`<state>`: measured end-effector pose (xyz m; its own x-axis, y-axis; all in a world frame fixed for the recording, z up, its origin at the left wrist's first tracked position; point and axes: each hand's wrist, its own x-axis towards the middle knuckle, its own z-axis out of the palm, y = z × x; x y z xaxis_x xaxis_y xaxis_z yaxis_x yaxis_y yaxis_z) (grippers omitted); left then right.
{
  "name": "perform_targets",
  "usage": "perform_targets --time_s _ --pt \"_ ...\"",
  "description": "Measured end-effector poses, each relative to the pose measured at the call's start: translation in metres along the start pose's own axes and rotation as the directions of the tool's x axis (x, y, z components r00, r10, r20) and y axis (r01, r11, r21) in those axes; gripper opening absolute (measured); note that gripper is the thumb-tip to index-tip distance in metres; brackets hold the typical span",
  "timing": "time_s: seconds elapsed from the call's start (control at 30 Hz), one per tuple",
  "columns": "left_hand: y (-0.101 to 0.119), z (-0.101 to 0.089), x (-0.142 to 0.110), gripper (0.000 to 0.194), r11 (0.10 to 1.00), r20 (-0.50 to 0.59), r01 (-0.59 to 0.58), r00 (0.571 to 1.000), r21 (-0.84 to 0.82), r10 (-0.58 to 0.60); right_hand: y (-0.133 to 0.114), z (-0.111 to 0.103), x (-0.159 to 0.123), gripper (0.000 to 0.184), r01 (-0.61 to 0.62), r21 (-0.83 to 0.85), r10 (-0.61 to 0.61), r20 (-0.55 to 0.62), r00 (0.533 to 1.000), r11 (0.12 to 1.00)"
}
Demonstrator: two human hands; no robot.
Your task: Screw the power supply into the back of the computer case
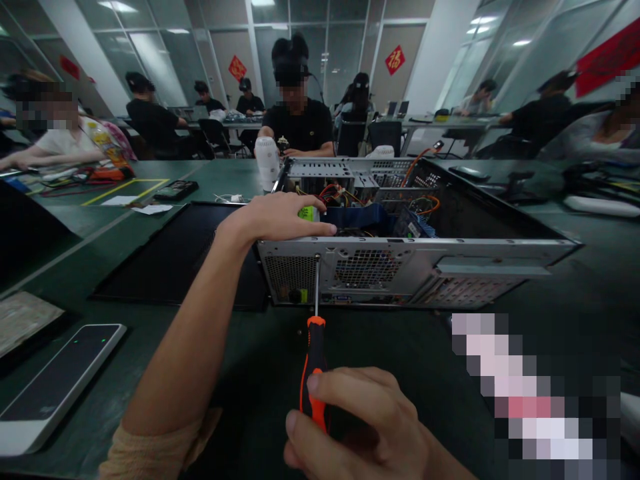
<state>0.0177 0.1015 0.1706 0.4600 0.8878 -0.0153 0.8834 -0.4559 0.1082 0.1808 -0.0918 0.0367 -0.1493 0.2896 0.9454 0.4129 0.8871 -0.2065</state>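
Head view: right hand gripping screwdriver at computer case rear screw — left hand flat on top. Likely calling for steady turning.

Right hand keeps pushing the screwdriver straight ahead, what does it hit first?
Probably the computer case rear panel: the screwdriver in the right hand already has its tip at a screw near the top edge.

Counts on the green desk

One open computer case; one screwdriver; two hands, left hand and right hand; one black side panel; one phone; one white bottle.
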Motion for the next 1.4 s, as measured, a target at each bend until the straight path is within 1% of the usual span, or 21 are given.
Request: perform_targets --time_s 0.03,0.07,0.13,0.2,0.3,0.33,0.37,0.4,0.47,0.53,0.63,0.7,0.8,0.87,1.0,1.07,1.13,1.2,1.27,1.3,1.4 --pt "0.0 0.0 0.0 0.089 1.0 0.0 0.005 1.0 -0.001 -0.005 -0.001 0.0 0.0 0.008 0.003 -0.01 -0.003 -0.009 1.0 1.0" --pt "0.0 0.0 0.0 0.089 1.0 -0.001 0.006 1.0 -0.002 -0.006 -0.001 -0.001 0.001 0.007 0.001 -0.02 0.0 0.007 1.0 1.0" --pt "-0.001 0.0 0.0 0.089 1.0 0.0 -0.003 1.0 -0.004 0.003 -0.001 -0.006 0.003 0.008 0.041 -0.006 -0.041 -0.001 0.999 0.999" --pt "0.0 0.0 0.0 0.089 1.0 0.007 -0.014 1.0 -0.006 0.014 -0.002 -0.012 0.006 0.008 0.047 -0.012 -0.047 -0.003 0.999 0.999" --pt "0.001 -0.002 -0.001 0.089 1.0 0.014 -0.008 1.0 -0.002 0.008 -0.01 -0.017 0.009 0.003 -0.008 -0.102 0.016 0.077 0.997 0.995" --pt "0.001 -0.002 -0.001 0.089 1.0 0.015 -0.007 1.0 -0.001 0.007 -0.013 -0.017 0.009 0.001 -0.037 -0.147 0.055 0.119 0.991 0.988" --pt "0.001 -0.003 -0.001 0.089 1.0 0.016 -0.006 1.0 -0.001 0.006 -0.014 -0.016 0.009 0.006 -0.046 -0.182 0.074 0.152 0.986 0.982" --pt "0.002 -0.003 -0.002 0.089 1.0 0.017 -0.007 1.0 -0.002 0.007 -0.014 -0.014 0.008 0.009 -0.001 -0.188 0.025 0.125 0.992 0.982" --pt "0.002 -0.003 -0.002 0.089 1.0 0.018 -0.007 1.0 -0.006 0.007 -0.011 -0.012 0.006 0.016 0.125 -0.112 -0.111 0.122 0.986 0.986" --pt "0.001 -0.003 -0.002 0.088 1.0 0.02 -0.004 1.0 -0.008 0.005 -0.006 -0.011 0.003 0.018 0.136 -0.044 -0.126 0.182 0.975 0.99" --pt "0.0 -0.003 -0.001 0.088 1.0 0.021 0.003 1.0 -0.006 -0.003 0.001 -0.014 0.001 0.017 0.085 0.022 -0.088 0.259 0.962 0.996" --pt "0.0 -0.003 -0.001 0.088 1.0 0.022 -0.001 1.0 -0.007 0.001 0.003 -0.014 0.002 0.018 0.095 0.039 -0.102 0.248 0.963 0.995" --pt "0.001 -0.003 -0.001 0.088 1.0 0.021 -0.018 1.0 -0.011 0.018 0.003 -0.008 0.005 0.017 0.139 0.02 -0.141 0.132 0.981 0.99" --pt "0.002 -0.003 -0.002 0.089 1.0 0.019 -0.018 1.0 -0.006 0.018 0.002 -0.003 0.006 0.014 0.129 -0.014 -0.128 0.063 0.99 0.992" --pt "0.003 -0.003 -0.002 0.086 1.0 0.02 0.001 1.0 -0.001 -0.001 -0.006 -0.003 0.004 0.012 0.075 -0.068 -0.074 0.026 0.997 0.995" --pt "0.002 -0.003 -0.002 0.086 1.0 0.02 0.01 1.0 -0.005 -0.01 -0.011 -0.009 0.004 0.011 0.028 -0.086 -0.025 0.033 0.999 0.996" --pt "0.001 -0.003 -0.002 0.088 1.0 0.023 0.013 1.0 -0.01 -0.013 -0.015 -0.017 0.008 0.013 -0.019 -0.093 0.031 0.139 0.99 0.996" --pt "0.001 -0.003 -0.001 0.09 1.0 0.023 0.01 1.0 -0.011 -0.009 -0.018 -0.022 0.012 0.014 0.029 -0.1 -0.008 0.202 0.979 0.995" --pt "0.0 -0.003 -0.001 0.09 1.0 0.021 0.006 1.0 -0.011 -0.006 -0.019 -0.023 0.015 0.016 0.069 -0.138 -0.038 0.212 0.976 0.988" --pt "0.0 -0.003 -0.001 0.089 1.0 0.018 0.004 1.0 -0.013 -0.004 -0.019 -0.022 0.015 0.017 0.071 -0.17 -0.034 0.21 0.977 0.983" --pt "0.001 -0.003 -0.002 0.088 1.0 0.018 0.001 1.0 -0.013 -0.001 -0.016 -0.017 0.009 0.023 0.106 -0.231 -0.055 0.214 0.975 0.967"
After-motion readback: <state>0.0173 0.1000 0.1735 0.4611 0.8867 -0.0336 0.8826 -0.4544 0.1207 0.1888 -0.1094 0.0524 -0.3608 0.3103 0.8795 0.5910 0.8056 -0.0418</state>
